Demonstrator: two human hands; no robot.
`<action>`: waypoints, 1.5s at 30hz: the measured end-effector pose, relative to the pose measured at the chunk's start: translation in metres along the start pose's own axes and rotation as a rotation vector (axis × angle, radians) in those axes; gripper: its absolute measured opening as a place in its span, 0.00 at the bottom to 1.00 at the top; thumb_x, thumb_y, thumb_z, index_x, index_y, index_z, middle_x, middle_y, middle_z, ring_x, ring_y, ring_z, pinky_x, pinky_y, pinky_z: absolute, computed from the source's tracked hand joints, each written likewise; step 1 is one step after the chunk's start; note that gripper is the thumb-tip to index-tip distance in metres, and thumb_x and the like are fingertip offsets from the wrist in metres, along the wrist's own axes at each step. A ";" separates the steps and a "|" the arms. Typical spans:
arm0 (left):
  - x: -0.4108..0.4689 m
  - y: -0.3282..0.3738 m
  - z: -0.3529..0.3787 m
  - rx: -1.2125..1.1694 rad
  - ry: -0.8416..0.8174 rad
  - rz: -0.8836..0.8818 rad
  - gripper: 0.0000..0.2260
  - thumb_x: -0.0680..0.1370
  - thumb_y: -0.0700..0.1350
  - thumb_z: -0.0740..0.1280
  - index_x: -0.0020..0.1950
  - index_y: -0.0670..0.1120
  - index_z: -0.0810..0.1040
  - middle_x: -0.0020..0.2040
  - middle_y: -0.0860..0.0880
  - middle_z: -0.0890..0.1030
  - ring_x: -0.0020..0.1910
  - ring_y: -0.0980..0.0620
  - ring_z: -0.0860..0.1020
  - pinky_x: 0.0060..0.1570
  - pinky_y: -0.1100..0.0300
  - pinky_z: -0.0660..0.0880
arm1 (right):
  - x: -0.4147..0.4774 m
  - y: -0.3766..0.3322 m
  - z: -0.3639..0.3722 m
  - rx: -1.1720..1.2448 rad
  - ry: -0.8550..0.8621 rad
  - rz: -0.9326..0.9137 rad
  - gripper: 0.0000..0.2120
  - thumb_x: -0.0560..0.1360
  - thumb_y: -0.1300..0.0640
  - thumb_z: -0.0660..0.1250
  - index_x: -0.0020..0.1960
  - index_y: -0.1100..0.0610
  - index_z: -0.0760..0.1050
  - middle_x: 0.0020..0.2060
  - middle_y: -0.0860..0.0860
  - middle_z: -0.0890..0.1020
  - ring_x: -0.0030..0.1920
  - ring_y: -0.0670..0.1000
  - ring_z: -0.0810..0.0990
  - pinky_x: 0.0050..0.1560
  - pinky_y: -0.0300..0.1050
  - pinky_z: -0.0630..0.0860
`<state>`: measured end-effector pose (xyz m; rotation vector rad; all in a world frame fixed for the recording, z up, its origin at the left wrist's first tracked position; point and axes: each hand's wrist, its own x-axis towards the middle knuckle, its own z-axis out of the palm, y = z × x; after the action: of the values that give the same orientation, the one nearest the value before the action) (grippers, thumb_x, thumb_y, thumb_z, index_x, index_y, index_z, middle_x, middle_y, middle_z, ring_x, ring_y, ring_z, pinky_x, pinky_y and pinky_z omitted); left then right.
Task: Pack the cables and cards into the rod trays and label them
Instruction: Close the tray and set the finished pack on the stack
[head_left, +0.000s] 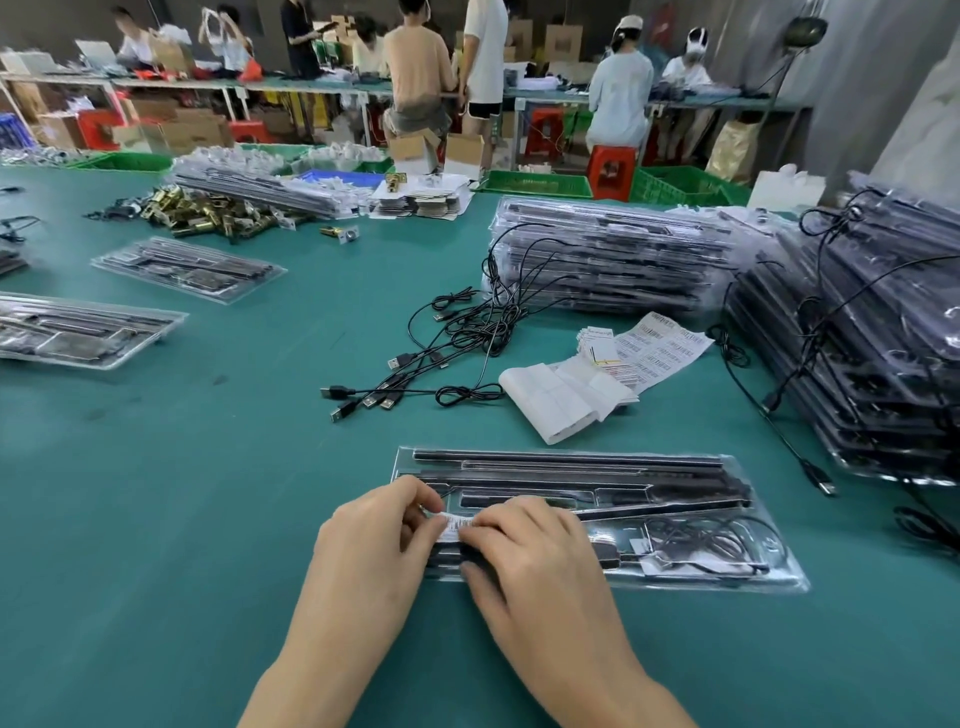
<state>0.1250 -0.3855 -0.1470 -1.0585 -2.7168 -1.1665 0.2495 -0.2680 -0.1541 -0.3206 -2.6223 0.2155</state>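
- Already packed: the near tray (769, 584) holds rods (571, 457) and a coiled cable (711, 540)
- Left hand (374, 540) and right hand (524, 551) both pinch a barcode label (457, 521) over its left end, seemingly not yet stuck flat
- Loose cables (457, 332) and stacked trays (602, 249) beyond suggest more remains

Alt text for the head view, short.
The left hand and right hand pinch a barcode label over the left end of a clear rod tray on a green table. Loose USB cables, label sheets and stacks of packed trays lie beyond.
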 end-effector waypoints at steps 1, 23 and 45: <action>0.000 0.000 0.000 0.005 0.002 0.008 0.08 0.76 0.47 0.75 0.43 0.58 0.77 0.36 0.61 0.80 0.42 0.60 0.78 0.41 0.63 0.74 | -0.001 0.000 0.001 -0.017 0.000 -0.016 0.08 0.73 0.51 0.72 0.52 0.48 0.82 0.49 0.41 0.80 0.52 0.48 0.79 0.53 0.47 0.78; -0.037 -0.029 0.000 0.523 -0.021 0.525 0.30 0.86 0.58 0.44 0.67 0.48 0.82 0.69 0.53 0.79 0.67 0.47 0.78 0.70 0.56 0.61 | -0.027 0.004 0.005 -0.212 -0.056 -0.049 0.26 0.64 0.39 0.77 0.60 0.48 0.85 0.61 0.42 0.84 0.64 0.49 0.81 0.60 0.51 0.77; -0.013 -0.027 -0.017 -0.003 -0.100 0.099 0.19 0.70 0.59 0.74 0.61 0.65 0.81 0.60 0.70 0.78 0.63 0.63 0.73 0.59 0.58 0.70 | -0.083 0.108 -0.038 -0.367 -0.093 -0.011 0.29 0.77 0.36 0.56 0.71 0.50 0.76 0.72 0.48 0.74 0.71 0.54 0.75 0.65 0.52 0.64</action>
<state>0.1151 -0.4176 -0.1554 -1.2689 -2.6996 -1.1337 0.3592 -0.1825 -0.1807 -0.4273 -2.7476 -0.2658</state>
